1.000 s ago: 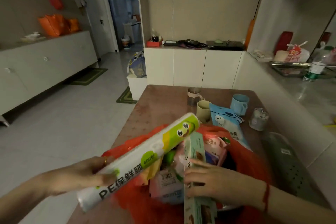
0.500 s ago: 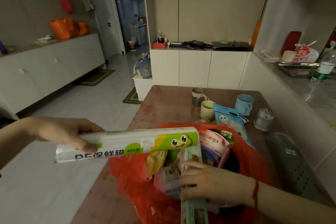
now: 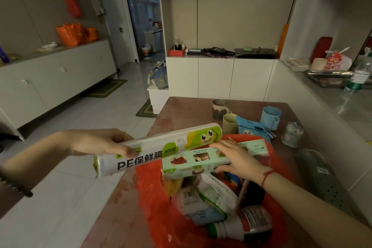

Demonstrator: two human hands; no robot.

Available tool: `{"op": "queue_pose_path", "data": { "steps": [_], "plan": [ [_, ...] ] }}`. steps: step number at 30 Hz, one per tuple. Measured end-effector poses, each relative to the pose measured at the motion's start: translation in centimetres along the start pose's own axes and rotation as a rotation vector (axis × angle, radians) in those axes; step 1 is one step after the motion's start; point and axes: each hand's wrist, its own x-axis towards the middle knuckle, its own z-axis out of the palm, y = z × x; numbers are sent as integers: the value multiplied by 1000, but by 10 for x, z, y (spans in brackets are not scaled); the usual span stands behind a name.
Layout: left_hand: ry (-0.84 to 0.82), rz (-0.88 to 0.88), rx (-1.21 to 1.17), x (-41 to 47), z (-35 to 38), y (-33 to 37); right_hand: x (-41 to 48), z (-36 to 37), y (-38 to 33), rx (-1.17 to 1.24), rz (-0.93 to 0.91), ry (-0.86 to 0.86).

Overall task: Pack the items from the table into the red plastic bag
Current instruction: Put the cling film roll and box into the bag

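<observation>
While the left hand (image 3: 100, 143) clasps a PE cling-film roll (image 3: 161, 148) at the near left, the right hand (image 3: 237, 157) grasps a pale green carton (image 3: 199, 160), fingers on top, thumb beneath. Both items hang over the open red plastic bag (image 3: 149, 185), near on the brown table (image 3: 181, 110); inside lie packets (image 3: 215, 193) and a bottle (image 3: 247, 225).

Ranged along the left wall: long white sideboard (image 3: 60, 78) topped with orange paper shopping bags (image 3: 70, 33). Lying on the pale tiled floor: green rectangular mat (image 3: 106, 90) beside that sideboard, smaller green mat (image 3: 146, 109) well apart. On the grey right-hand counter: clear plastic bottle (image 3: 359, 75) just beside a shallow metal tray (image 3: 330, 75).
</observation>
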Motion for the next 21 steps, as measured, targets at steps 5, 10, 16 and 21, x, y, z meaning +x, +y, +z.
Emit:
{"op": "queue_pose_path", "data": {
  "steps": [5, 10, 16, 21],
  "plan": [
    [-53, 109, -164, -5, 34, 71, 0, 20, 4, -82, 105, 125],
    [26, 195, -208, 33, 73, 82, -19, 13, 31, 206, 246, 333],
    [9, 379, -116, 61, 119, 68, -36, 16, 40, 399, 621, 278],
    [112, 422, -61, 77, 131, 54, -57, -1, 54, 70, 873, 46]
  ]
}}
